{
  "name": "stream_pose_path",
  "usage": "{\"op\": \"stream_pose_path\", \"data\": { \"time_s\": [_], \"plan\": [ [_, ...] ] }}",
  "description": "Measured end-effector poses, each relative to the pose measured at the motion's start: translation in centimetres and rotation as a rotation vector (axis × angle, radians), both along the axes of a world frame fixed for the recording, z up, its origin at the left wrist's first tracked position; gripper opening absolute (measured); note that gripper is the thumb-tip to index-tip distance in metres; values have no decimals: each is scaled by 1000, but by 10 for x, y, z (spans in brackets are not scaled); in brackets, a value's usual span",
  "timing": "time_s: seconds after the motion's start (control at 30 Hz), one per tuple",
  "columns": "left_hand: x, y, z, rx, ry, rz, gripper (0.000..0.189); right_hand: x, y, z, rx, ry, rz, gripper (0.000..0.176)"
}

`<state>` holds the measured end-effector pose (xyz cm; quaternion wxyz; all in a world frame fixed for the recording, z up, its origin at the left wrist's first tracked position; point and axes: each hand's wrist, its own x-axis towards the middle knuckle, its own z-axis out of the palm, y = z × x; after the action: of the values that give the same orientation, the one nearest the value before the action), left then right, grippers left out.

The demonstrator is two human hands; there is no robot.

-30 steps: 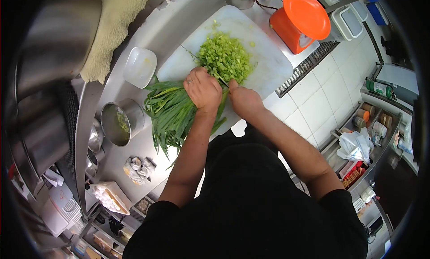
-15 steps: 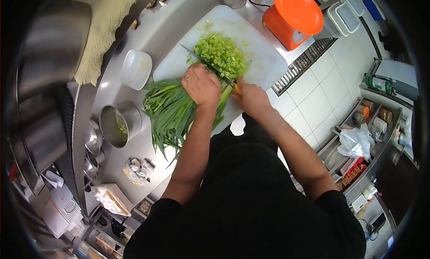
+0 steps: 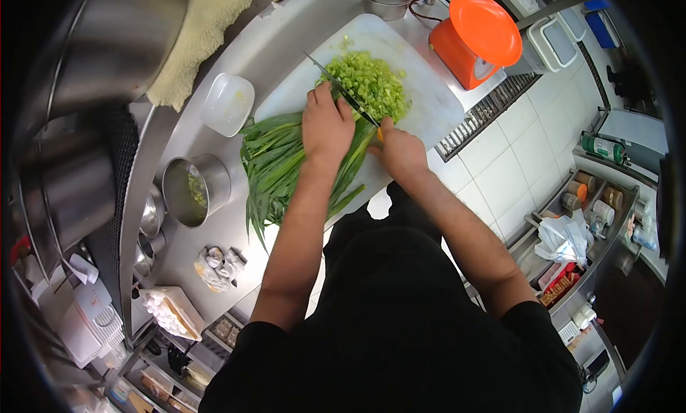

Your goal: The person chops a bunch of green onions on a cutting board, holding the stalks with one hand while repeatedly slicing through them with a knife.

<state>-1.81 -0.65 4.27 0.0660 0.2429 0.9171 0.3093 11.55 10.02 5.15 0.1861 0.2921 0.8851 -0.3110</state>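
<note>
A bundle of long green onion leaves (image 3: 275,163) lies across the near left part of the white cutting board (image 3: 436,102). My left hand (image 3: 327,126) presses on the bundle at its cut end, fingers bent and closed round the stalks. In my right hand (image 3: 399,150) is the orange handle of a knife, and its dark blade (image 3: 343,91) slants up and left, just past my left fingertips. Chopped green onion (image 3: 368,84) forms a pile on the board on the far side of the blade.
Left of the board are a white plastic tub (image 3: 229,104) and a steel pot (image 3: 194,191) with green bits inside. A crumpled cloth (image 3: 219,269) lies nearer. An orange scale (image 3: 475,41) stands beyond the board's right corner. A steel bowl (image 3: 389,0) is at the far edge.
The view has shifted slightly. My left hand has turned a little on the leaves, and the knife blade lies at a slightly different place beside the pile.
</note>
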Motion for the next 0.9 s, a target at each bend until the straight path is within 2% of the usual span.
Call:
{"op": "stream_pose_path", "data": {
  "time_s": [0.1,0.13,0.23,0.33,0.43,0.6,0.7,0.9],
  "plan": [
    [-29,-9,30,-129,-99,-142,40,0,-1,-1,-2,23,-4,50],
    [-36,-10,38,-202,-54,-193,44,1,-1,0,-4,22,-8,50],
    [-48,-18,25,-367,14,-298,55,3,-4,-2,8,40,-6,50],
    [-25,-25,12,-429,4,-205,62,0,-4,-3,-2,39,-10,51],
    [4,-26,2,-448,123,-67,59,-3,-10,-4,-23,50,-20,52],
    [43,-23,-14,-291,289,57,57,-8,-12,-9,-22,59,-29,54],
    [50,-22,-29,-221,410,83,56,-8,-12,-14,-34,49,-42,54],
    [44,-28,-49,-75,481,87,49,-8,-7,-4,-54,11,26,52]
  ]
}}
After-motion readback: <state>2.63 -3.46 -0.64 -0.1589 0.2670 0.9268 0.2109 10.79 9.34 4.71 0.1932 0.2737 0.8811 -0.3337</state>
